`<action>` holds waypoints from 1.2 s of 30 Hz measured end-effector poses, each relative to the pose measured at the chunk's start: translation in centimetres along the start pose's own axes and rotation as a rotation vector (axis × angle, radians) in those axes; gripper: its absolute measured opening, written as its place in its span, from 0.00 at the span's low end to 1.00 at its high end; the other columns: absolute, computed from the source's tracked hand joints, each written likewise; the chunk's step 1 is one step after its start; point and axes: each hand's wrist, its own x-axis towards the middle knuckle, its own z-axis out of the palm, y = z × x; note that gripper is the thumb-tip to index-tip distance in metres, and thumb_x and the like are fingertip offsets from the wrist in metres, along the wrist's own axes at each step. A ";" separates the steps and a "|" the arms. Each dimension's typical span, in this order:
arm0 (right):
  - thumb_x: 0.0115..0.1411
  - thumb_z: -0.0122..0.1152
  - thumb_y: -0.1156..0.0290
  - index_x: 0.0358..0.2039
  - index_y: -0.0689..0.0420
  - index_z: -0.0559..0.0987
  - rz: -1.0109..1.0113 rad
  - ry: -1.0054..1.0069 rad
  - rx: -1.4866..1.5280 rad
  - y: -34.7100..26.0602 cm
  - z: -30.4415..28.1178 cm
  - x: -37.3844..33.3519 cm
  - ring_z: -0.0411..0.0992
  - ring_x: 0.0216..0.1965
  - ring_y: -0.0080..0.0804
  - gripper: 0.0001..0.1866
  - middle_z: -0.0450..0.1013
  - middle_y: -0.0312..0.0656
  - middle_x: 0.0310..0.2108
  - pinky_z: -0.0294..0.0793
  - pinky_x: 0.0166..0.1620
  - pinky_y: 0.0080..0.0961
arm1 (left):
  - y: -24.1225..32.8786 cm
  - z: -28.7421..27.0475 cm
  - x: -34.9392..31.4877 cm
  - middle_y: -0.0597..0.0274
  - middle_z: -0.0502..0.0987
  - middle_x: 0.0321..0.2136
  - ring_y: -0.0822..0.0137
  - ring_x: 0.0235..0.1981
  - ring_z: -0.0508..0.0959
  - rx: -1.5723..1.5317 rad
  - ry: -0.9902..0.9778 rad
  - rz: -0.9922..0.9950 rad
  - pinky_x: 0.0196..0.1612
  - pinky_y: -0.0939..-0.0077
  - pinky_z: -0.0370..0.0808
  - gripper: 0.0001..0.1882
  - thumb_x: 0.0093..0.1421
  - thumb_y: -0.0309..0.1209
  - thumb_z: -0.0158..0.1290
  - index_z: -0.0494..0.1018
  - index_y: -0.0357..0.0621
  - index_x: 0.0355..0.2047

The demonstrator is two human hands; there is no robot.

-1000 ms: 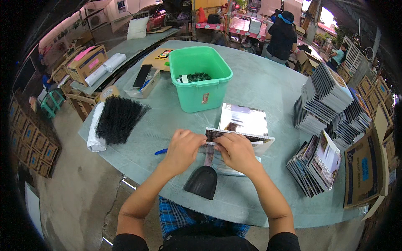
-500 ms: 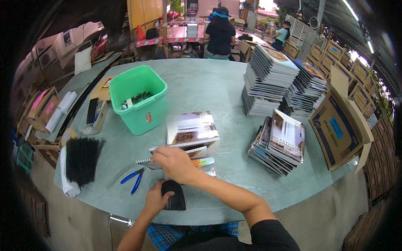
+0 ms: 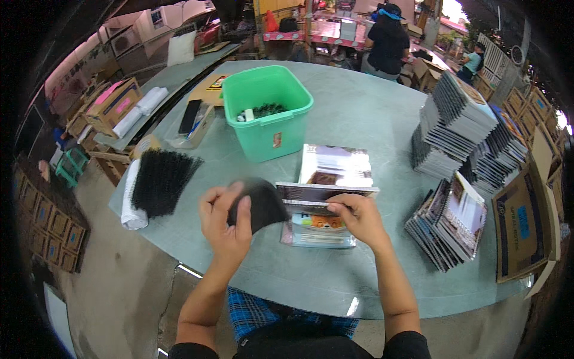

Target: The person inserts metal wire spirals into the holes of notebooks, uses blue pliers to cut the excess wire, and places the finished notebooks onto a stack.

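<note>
My left hand point(image 3: 226, 220) grips a flat black piece with a rounded edge point(image 3: 260, 206); it is blurred, and its kind is unclear. At the table's middle, my right hand point(image 3: 360, 220) pinches the near edge of a notebook point(image 3: 311, 192) that stands tilted on its side. Just beyond lies a stack of notebooks point(image 3: 336, 164) with a waterfall picture on the cover. Below the tilted notebook, a plastic-wrapped pack with a cartoon animal point(image 3: 323, 230) lies between my hands.
A green bin point(image 3: 272, 140) holding black coils stands behind. Many black spiral coils point(image 3: 160, 182) lie at left, beside a white roll point(image 3: 133, 203). Stacked spiral notebooks point(image 3: 448, 224), taller stacks point(image 3: 448, 128) and an open carton point(image 3: 523, 221) fill the right. A person point(image 3: 388, 45) sits farther off.
My view has swung left. The black piece has come up off the table in my left hand. My right hand has moved right, onto the notebook's edge. The blue pliers and silver coil no longer show.
</note>
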 end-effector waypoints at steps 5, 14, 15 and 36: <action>0.54 0.61 0.69 0.31 0.61 0.80 -0.035 0.009 0.094 0.1 0.7 0.2 0.75 0.27 0.34 0.08 0.77 0.45 0.27 0.74 0.32 0.26 | -0.3 -0.1 -1.1 0.57 0.69 0.31 0.62 0.32 0.72 -0.072 -0.541 0.018 0.32 0.72 0.71 0.16 0.47 0.22 0.58 0.76 0.46 0.38; 0.49 0.65 0.75 0.30 0.60 0.80 -0.116 0.164 0.159 1.9 0.2 -0.3 0.74 0.28 0.28 0.06 0.77 0.41 0.28 0.73 0.33 0.23 | 0.7 1.7 0.1 0.63 0.70 0.30 0.61 0.33 0.75 -0.011 -0.429 0.005 0.34 0.71 0.72 0.11 0.48 0.24 0.57 0.77 0.49 0.35; 0.49 0.66 0.75 0.30 0.60 0.80 -0.029 0.151 0.331 2.9 0.3 -0.9 0.73 0.28 0.25 0.07 0.77 0.39 0.28 0.72 0.33 0.21 | 1.1 1.8 0.4 0.62 0.70 0.30 0.61 0.32 0.75 0.019 -0.250 -0.009 0.33 0.71 0.72 0.11 0.48 0.25 0.57 0.77 0.50 0.34; 0.55 0.62 0.72 0.36 0.64 0.79 0.118 0.104 0.718 4.8 1.5 -1.1 0.71 0.32 0.18 0.10 0.76 0.37 0.32 0.71 0.36 0.16 | 2.3 4.2 -1.9 0.58 0.70 0.26 0.60 0.32 0.73 -0.273 -0.692 -0.010 0.38 0.68 0.71 0.13 0.47 0.22 0.57 0.76 0.43 0.36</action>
